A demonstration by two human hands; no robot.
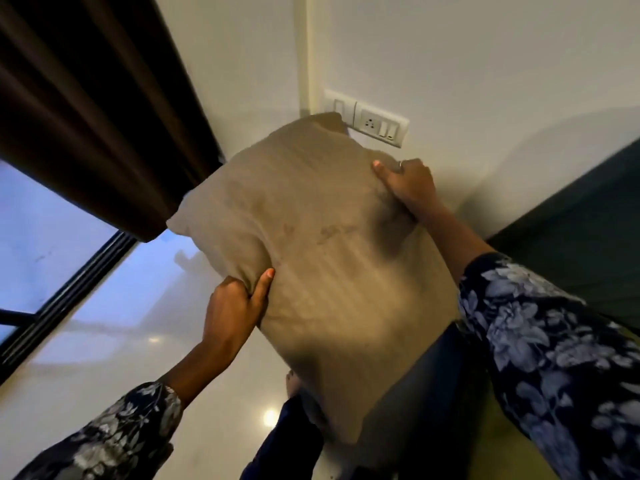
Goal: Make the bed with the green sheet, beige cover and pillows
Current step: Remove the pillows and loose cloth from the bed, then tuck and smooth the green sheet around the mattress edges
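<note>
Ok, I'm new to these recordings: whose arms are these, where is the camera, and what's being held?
There is no machine here. The single picture comes from a wide-angle camera worn on a person's head, looking forward and down, so the arms in floral sleeves are the wearer's own. The left hand pinches one edge of a beige pillow and the right hand grips the opposite edge, holding it up in front of a white wall with a switch panel. To the left are a dark curtain and a window; below is a glossy floor. The dark green surface at right may be the bed, but I cannot be sure.
</note>
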